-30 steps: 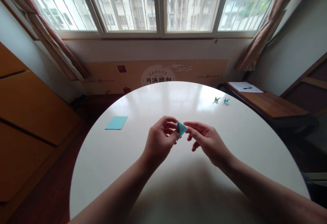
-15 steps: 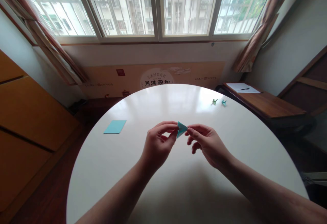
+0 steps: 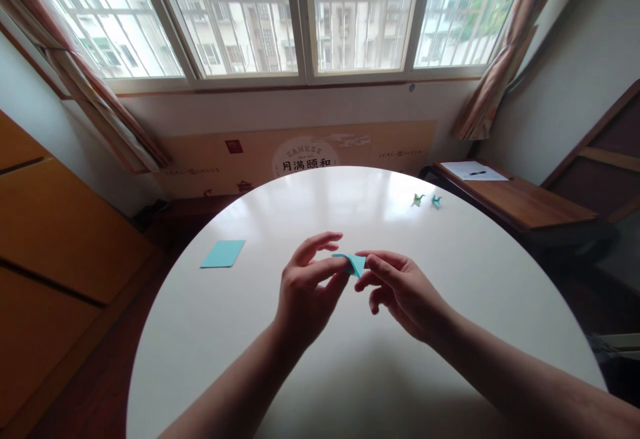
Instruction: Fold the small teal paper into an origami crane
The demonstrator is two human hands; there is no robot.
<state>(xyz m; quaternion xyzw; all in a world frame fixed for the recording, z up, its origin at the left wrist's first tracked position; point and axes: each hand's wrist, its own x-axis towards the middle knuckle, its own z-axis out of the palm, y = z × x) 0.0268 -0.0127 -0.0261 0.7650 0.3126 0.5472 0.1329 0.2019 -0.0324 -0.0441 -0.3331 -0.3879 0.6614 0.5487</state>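
Observation:
A small folded piece of turquoise paper (image 3: 357, 265) is held above the table between my two hands. My left hand (image 3: 311, 285) pinches its left side between thumb and index finger, with the other fingers raised off it. On the right edge, my right hand (image 3: 397, 282) grips the paper between thumb and index finger; its lower fingers curl loosely. One flap of the paper bends up over the left index finger. Part of the fold is hidden behind the fingertips.
On the white round table (image 3: 300, 212), a flat turquoise paper square (image 3: 223, 253) lies to the left. A green paper crane (image 3: 418, 199) and a turquoise paper crane (image 3: 437, 201) stand at the back right. Beyond is a wooden side table (image 3: 550, 202) with a paper sheet (image 3: 473, 171) and a pen (image 3: 478, 173).
The folded paper has turned, and a flap now curves over my left index finger. The other left fingers have lifted away from it. The view has shifted slightly.

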